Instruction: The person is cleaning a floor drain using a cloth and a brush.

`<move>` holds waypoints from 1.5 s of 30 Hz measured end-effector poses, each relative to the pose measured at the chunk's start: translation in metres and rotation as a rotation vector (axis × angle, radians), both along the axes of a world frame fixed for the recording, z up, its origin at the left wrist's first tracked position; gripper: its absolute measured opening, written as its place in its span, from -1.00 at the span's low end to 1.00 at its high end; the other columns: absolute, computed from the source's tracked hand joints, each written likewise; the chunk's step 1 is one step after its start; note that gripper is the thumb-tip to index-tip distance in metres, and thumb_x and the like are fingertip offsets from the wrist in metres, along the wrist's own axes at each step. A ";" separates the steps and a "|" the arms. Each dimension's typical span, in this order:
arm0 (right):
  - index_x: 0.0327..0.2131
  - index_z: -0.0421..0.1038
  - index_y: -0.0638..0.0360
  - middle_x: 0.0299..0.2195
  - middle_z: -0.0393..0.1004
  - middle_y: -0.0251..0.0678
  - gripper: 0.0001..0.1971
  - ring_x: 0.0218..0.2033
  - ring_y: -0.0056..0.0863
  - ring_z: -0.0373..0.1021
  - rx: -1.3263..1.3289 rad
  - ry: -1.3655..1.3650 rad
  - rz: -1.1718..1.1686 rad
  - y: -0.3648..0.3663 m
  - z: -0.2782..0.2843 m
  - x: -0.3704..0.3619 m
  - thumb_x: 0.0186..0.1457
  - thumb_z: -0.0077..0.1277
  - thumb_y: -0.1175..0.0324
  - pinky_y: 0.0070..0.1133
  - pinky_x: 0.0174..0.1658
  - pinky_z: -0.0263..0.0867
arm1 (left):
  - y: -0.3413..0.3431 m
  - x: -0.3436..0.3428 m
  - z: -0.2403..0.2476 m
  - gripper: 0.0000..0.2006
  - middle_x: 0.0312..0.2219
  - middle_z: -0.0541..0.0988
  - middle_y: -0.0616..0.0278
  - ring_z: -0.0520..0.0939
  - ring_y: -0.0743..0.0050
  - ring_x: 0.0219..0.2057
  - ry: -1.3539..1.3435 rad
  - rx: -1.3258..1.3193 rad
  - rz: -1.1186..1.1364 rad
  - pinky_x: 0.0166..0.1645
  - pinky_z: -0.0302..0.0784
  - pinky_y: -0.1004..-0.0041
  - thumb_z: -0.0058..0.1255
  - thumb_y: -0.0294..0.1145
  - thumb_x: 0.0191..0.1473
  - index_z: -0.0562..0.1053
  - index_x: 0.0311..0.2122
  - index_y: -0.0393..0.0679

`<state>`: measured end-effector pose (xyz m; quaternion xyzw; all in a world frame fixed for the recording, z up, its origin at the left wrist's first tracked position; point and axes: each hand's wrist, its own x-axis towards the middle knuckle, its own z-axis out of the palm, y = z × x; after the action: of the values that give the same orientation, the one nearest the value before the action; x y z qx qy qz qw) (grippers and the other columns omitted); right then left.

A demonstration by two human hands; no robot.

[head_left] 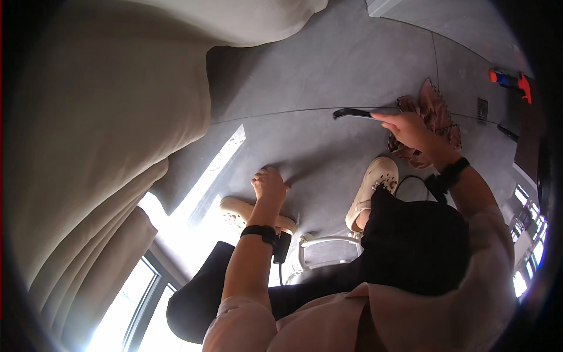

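My right hand (407, 129) is closed round one end of a slim black tool (350, 112), long and stick-like with a bent tip pointing left; its exact kind does not show. Just beyond that hand, a crumpled brownish-pink cloth (433, 105) with dark scalloped edging lies on the floor. My left hand (270, 183) hangs above the floor near my left shoe, its fingers curled in. Whatever it may hold is hidden from view.
Large beige curtains (117, 88) hang along the left, beside a bright window (126, 308). My feet wear cream clogs (380, 176), with a white-framed stool (328, 239) between them. A floor drain (482, 111) and an orange-and-blue toy-like object (510, 80) are at the right.
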<state>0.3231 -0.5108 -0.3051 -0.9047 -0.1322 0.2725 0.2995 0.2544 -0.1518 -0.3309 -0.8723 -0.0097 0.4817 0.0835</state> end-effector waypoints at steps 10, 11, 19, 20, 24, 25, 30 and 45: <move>-0.13 0.33 0.11 -0.24 0.42 -0.24 -0.70 -0.33 -0.44 0.42 0.178 -0.025 -0.066 0.002 -0.008 -0.002 0.00 -0.11 0.50 -0.66 -0.29 0.29 | 0.002 0.001 0.003 -0.33 -0.17 0.35 -0.06 0.38 0.13 -0.11 0.015 -0.013 0.011 -0.07 0.29 0.32 0.15 -0.01 -0.25 0.24 -0.11 -0.31; -0.12 0.33 0.05 -0.29 0.44 -0.23 -0.69 -0.37 -0.41 0.41 0.124 0.022 -0.078 -0.001 -0.003 -0.002 0.00 -0.11 0.46 -0.62 -0.31 0.29 | 0.000 0.000 0.004 -0.33 -0.16 0.35 -0.07 0.38 0.12 -0.10 0.047 0.029 0.018 -0.06 0.29 0.31 0.15 -0.01 -0.25 0.24 -0.10 -0.30; -0.09 0.32 -0.15 -0.50 0.43 -0.20 -0.68 -0.53 -0.34 0.37 0.130 0.077 -0.046 0.088 -0.018 0.018 0.02 -0.11 0.35 -0.53 -0.42 0.27 | -0.004 -0.001 0.002 -0.32 -0.18 0.37 -0.06 0.40 0.13 -0.12 0.073 0.044 0.014 -0.10 0.32 0.33 0.14 0.01 -0.26 0.25 -0.10 -0.29; -0.09 0.32 -0.08 -0.49 0.43 -0.19 -0.68 -0.53 -0.35 0.36 0.271 0.027 -0.075 0.058 -0.026 0.011 0.02 -0.11 0.39 -0.56 -0.42 0.27 | -0.002 0.003 0.002 -0.31 -0.18 0.37 -0.05 0.40 0.14 -0.13 0.057 0.036 -0.005 -0.11 0.32 0.33 0.13 0.02 -0.25 0.25 -0.09 -0.29; -0.13 0.35 -0.03 -0.49 0.44 -0.21 -0.70 -0.55 -0.41 0.35 0.228 0.038 -0.144 0.039 -0.014 0.005 0.00 -0.08 0.43 -0.60 -0.42 0.26 | -0.006 0.000 0.004 -0.31 -0.19 0.38 -0.02 0.41 0.17 -0.14 0.083 0.116 -0.053 -0.14 0.34 0.34 0.10 0.03 -0.23 0.24 -0.07 -0.30; -0.12 0.34 -0.12 -0.49 0.44 -0.23 -0.70 -0.54 -0.39 0.36 0.071 0.144 -0.075 0.076 0.002 0.019 0.02 -0.10 0.36 -0.56 -0.41 0.27 | 0.005 0.000 0.001 -0.30 -0.20 0.38 -0.03 0.42 0.14 -0.15 0.081 0.131 -0.031 -0.14 0.35 0.32 0.11 0.04 -0.23 0.23 -0.09 -0.33; -0.10 0.32 -0.26 -0.53 0.41 -0.22 -0.71 -0.53 -0.38 0.36 0.051 0.177 -0.046 0.112 -0.015 0.025 0.05 -0.16 0.26 -0.51 -0.41 0.26 | 0.002 -0.002 -0.002 -0.29 -0.22 0.38 -0.05 0.43 0.09 -0.17 0.017 -0.003 -0.042 -0.16 0.38 0.30 0.12 0.06 -0.26 0.25 -0.12 -0.34; -0.09 0.31 -0.16 -0.46 0.43 -0.16 -0.69 -0.49 -0.36 0.38 0.259 0.055 -0.052 0.056 -0.036 0.014 0.05 -0.15 0.30 -0.57 -0.38 0.26 | 0.002 0.004 0.002 -0.45 -0.20 0.38 -0.03 0.41 0.14 -0.15 0.044 0.072 0.010 -0.16 0.31 0.32 0.15 -0.14 -0.26 0.31 -0.16 -0.25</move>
<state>0.3371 -0.4543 -0.3415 -0.8537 -0.1346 0.2701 0.4245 0.2584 -0.1497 -0.3286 -0.8578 -0.0296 0.5006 0.1127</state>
